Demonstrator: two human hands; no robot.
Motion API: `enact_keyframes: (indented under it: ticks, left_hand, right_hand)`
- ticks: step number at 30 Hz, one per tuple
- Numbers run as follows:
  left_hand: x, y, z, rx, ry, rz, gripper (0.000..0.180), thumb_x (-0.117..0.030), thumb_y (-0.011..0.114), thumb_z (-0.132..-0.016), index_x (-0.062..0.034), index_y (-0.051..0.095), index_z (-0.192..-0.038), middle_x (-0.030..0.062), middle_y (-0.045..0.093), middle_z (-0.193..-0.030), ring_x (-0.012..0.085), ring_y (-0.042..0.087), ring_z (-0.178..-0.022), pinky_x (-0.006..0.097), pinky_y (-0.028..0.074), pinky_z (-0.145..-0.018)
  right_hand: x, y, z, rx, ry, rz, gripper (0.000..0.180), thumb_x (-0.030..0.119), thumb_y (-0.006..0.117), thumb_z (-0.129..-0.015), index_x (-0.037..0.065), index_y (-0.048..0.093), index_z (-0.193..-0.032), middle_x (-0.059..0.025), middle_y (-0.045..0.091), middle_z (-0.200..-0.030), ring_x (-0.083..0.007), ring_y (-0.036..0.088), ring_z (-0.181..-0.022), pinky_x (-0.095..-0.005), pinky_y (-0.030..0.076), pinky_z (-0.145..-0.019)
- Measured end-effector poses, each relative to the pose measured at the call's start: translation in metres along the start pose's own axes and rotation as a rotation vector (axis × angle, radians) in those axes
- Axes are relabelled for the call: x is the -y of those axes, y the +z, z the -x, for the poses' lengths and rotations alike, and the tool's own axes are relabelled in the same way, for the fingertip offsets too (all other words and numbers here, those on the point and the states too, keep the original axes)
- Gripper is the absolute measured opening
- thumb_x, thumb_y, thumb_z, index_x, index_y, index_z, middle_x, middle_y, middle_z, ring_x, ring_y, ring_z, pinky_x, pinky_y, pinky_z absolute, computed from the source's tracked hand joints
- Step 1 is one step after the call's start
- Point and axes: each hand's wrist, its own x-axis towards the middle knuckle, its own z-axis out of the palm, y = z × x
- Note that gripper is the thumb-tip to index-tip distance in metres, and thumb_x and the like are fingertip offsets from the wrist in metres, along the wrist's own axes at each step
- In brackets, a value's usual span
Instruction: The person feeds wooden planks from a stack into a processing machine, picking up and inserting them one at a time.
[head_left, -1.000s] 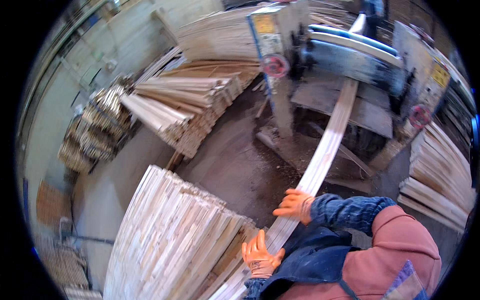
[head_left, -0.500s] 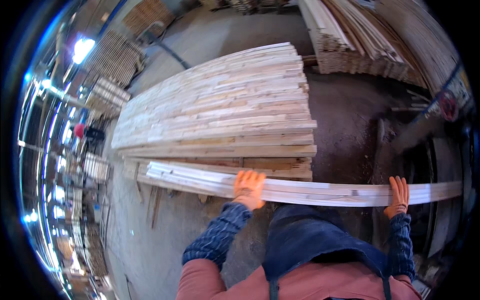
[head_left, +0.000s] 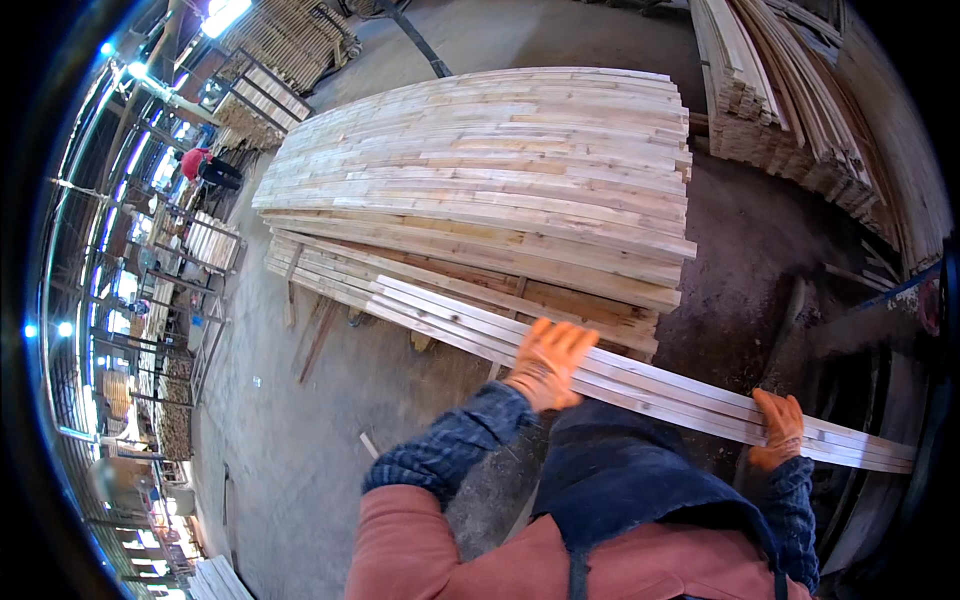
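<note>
Head view. You hold a bundle of long pale boards that runs from the centre left of the frame down to the lower right edge. Your left hand, in an orange glove, lies on top of the bundle near the centre of the frame, fingers spread flat over the upper board; it presses on the wood and is not closed around it. Your right hand, also gloved in orange, sits at the lower right, fingers curled over the near edge of the same bundle, gripping it. The far end of the bundle lies just beside the low front rows of the large board stack, which fills the upper centre of the frame; whether the end touches those rows cannot be told. The stack rests on timber bearers over the concrete floor.

A second pile of boards stands at the upper right, apart from the main stack. Metal racks line the left rim. A person in a red top bends at the upper left, well apart from you. Your blue apron and pink sleeve fill the lower centre.
</note>
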Motion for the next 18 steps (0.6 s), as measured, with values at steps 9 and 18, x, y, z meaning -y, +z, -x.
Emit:
enact_keyframes:
  ticks: [9, 18]
  left_hand:
    - [0.056, 0.009, 0.015, -0.174, 0.022, 0.045, 0.1, -0.045, 0.091, -0.057, -0.0132, 0.052, -0.143, 0.0098, 0.06, -0.133, 0.0292, 0.052, -0.132, 0.051, 0.026, -0.122]
    - [-0.041, 0.008, -0.019, -0.074, 0.27, 0.255, 0.099, -0.045, 0.088, -0.064, -0.0111, 0.049, -0.149, 0.0133, 0.06, -0.134, 0.0314, 0.056, -0.127, 0.049, 0.029, -0.121]
  right_hand:
    - [-0.04, -0.019, 0.012, 0.094, 0.299, -0.019, 0.084, 0.004, 0.081, -0.057, 0.008, 0.059, -0.138, -0.0165, 0.064, -0.131, -0.0373, 0.057, -0.128, -0.0445, 0.041, -0.115]
    - [0.029, 0.019, -0.102, 0.093, 0.147, -0.521, 0.057, 0.02, 0.072, -0.087, 0.003, 0.059, -0.14, -0.0182, 0.066, -0.134, -0.0313, 0.064, -0.125, -0.0416, 0.047, -0.11]
